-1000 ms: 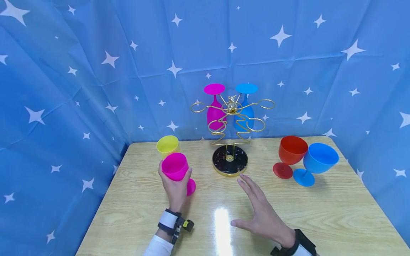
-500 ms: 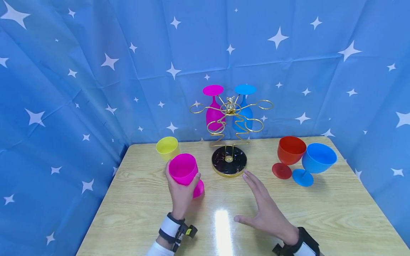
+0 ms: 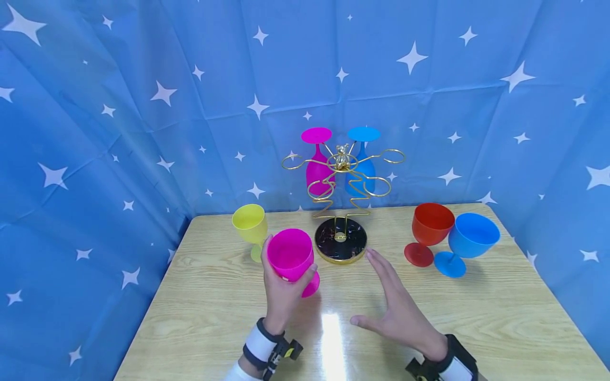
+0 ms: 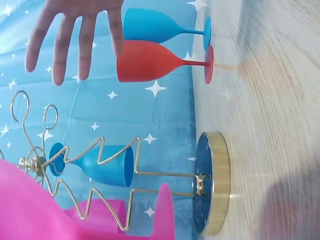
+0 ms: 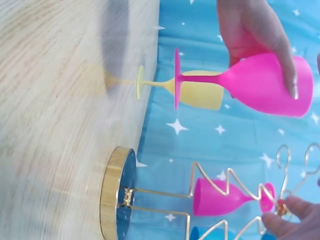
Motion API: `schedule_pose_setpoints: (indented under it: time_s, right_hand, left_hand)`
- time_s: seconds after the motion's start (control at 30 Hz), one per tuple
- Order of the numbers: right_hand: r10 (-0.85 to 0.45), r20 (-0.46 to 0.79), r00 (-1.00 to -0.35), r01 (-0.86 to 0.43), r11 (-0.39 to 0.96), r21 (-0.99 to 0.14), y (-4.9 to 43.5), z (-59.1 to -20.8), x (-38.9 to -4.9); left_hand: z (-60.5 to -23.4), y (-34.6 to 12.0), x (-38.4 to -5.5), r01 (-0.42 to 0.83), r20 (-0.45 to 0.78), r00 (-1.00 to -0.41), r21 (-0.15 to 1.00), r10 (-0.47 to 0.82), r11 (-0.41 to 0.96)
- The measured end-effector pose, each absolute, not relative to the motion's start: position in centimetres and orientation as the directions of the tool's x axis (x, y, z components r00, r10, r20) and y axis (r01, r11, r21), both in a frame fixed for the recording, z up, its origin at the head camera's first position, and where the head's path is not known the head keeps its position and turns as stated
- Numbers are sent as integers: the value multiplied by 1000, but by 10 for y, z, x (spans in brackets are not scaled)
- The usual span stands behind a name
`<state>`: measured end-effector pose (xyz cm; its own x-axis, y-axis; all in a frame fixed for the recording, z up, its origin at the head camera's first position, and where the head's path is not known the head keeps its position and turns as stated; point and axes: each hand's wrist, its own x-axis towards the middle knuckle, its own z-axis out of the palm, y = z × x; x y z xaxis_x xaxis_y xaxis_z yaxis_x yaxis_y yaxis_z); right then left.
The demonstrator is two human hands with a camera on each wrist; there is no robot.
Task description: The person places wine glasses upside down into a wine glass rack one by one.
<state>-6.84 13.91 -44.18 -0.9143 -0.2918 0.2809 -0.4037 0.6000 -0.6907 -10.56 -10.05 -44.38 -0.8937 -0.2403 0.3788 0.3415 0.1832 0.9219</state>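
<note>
At nine o'clock from the rack [image 3: 340,250], a yellow cup [image 3: 250,225] remains; at eight, the left hand [image 3: 281,296] grips a pink cup [image 3: 289,255]. Two hung cups [image 3: 313,172] look done — right hand [image 3: 404,312] spread, empty, at five — leaving the red cup [image 3: 431,227] and blue cup [image 3: 472,238] at three.

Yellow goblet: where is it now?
In the head view, the yellow goblet stands at left on the table, beyond the pink goblet held by the left hand.
</note>
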Motion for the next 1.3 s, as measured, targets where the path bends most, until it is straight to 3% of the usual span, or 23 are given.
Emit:
schedule_pose_setpoints:
  time_s: [0.63, 1.3]
  right_hand:
    - [-253, 283, -925, -377, 528, -761, 143, -429, -74]
    - [-275, 310, -910, -399, 377, -836, 139, -423, -75]
  left_hand:
    - [-439, -57, -91, 394, 400, -917, 908, -13, 141]
    - [-444, -29, -80, 388, 381, -921, 915, 84, 105]
